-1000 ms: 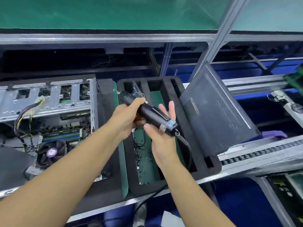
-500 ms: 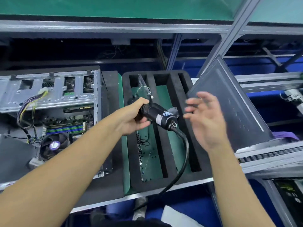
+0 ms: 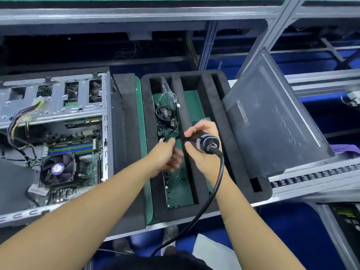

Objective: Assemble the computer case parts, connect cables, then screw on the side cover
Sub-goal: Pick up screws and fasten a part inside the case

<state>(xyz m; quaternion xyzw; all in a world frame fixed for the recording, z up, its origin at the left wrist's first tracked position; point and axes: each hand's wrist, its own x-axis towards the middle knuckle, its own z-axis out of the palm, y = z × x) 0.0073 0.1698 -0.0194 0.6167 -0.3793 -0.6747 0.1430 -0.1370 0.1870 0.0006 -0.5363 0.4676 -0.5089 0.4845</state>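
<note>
Head view, one frame. Right hand (image 3: pixel 196 155) sits just right of centre, fingers and thumb wrapped round the black cylindrical electric screwdriver (image 3: pixel 203 142). The tool's rear end faces the camera. Its thick black power cord (image 3: pixel 216 184) leaves that end and curves down toward 6 o'clock.

Left hand (image 3: pixel 165 154) is just beside the right, at its 9 o'clock side. The fingers are loosely extended and motion-blurred. I note a small pale item at the fingertips, but I cannot tell what it is or whether it is touched.

Both hands hover over the black foam tray with long slots (image 3: pixel 185 73) at centre. Its left slot has a green floor with loose black cables (image 3: pixel 165 115) at the 12 o'clock end and small dark screws (image 3: pixel 175 178) scattered toward 6 o'clock.

The dark grey metal side cover (image 3: pixel 272 121) is at 3 o'clock. It leans tilted, with its lower edge seated in the tray's rightmost slot, so it is off the case.

The open silver metal computer case (image 3: pixel 58 106) lies at 9 o'clock with its interior exposed. I see the black cooler fan with a purple hub (image 3: pixel 56 168) and a bundle of yellow and black wires (image 3: pixel 19 121) inside.

A grey roller conveyor rail (image 3: pixel 311 176) runs at 4 o'clock.
</note>
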